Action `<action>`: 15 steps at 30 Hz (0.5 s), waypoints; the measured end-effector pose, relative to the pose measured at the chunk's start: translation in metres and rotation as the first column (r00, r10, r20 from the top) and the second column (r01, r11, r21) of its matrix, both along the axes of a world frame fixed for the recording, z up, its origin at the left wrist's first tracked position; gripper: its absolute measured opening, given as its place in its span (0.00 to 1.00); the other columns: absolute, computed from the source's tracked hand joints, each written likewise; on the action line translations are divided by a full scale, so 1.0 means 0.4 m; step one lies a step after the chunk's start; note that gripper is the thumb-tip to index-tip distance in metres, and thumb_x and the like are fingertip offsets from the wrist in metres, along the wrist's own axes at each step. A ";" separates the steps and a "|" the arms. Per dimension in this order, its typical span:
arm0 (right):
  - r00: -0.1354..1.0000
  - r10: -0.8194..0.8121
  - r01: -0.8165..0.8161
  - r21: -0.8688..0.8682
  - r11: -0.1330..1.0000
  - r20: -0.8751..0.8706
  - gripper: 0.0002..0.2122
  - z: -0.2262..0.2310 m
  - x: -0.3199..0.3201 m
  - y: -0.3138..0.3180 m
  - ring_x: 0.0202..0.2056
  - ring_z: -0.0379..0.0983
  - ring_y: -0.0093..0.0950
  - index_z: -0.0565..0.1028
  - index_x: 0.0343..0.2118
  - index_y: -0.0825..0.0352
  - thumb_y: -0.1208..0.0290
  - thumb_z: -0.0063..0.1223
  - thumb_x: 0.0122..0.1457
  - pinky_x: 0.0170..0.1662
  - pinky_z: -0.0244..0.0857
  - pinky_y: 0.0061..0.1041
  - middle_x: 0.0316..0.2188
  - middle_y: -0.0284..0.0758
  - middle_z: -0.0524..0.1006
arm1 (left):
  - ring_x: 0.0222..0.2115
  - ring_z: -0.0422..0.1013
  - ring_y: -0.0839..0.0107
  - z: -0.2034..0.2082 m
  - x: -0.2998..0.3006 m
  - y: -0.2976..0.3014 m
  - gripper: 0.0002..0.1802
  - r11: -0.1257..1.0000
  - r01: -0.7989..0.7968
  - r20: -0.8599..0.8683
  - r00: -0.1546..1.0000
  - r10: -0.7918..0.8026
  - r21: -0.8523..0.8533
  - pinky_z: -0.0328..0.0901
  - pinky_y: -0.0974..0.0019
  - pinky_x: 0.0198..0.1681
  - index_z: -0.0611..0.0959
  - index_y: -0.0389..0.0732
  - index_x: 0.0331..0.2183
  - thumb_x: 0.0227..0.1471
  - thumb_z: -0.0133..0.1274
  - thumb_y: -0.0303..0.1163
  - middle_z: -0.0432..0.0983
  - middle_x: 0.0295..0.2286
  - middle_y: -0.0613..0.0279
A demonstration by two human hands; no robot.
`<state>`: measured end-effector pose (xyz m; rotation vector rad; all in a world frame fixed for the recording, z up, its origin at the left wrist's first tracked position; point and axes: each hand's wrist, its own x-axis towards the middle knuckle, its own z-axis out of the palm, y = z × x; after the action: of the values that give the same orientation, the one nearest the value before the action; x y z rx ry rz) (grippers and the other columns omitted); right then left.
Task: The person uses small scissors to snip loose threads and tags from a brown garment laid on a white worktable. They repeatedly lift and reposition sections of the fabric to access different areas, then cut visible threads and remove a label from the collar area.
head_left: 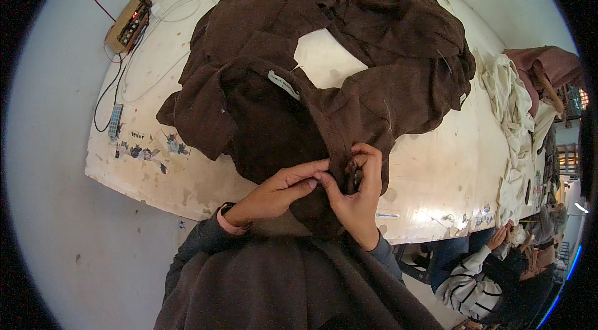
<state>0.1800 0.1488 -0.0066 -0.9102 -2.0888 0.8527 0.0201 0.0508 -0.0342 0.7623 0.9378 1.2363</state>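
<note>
A dark brown garment [268,118] lies bunched in a rough ring over the table, a pale label sewn inside its neck. Near the table's front edge, my left hand [274,192] pinches the garment's edge between thumb and fingers. Close against it, my right hand [361,196] grips the same strip of cloth, its thumb tip meeting the left fingertips. Something small, dark and shiny shows inside the curled right fingers; its kind is too hidden to tell. Loose pale threads cling to the garment's right side. Part of the cloth hangs over the front edge toward my lap.
The pale, stained table [205,190] has a brown electrical box [129,22] with cables and a grey remote control [115,120] at its left. Cream cloth [507,124] is heaped along the right side. Other people work there, one in a striped sleeve [470,280].
</note>
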 end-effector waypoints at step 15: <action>0.830 0.534 -0.539 -0.013 0.842 0.162 0.28 0.057 0.056 0.004 0.30 0.76 0.32 0.80 0.51 0.54 0.69 0.70 0.41 0.34 0.74 0.29 0.39 0.32 0.73 | 0.60 0.65 0.65 0.050 -0.037 0.056 0.42 0.911 -0.411 0.027 0.912 0.410 0.021 0.58 0.61 0.66 0.57 0.35 0.65 0.56 0.61 0.21 0.67 0.60 0.52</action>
<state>0.2024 0.1505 0.0162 -0.3683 -2.5463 1.0460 0.0054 0.0731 -0.0144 0.5843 1.1022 1.6230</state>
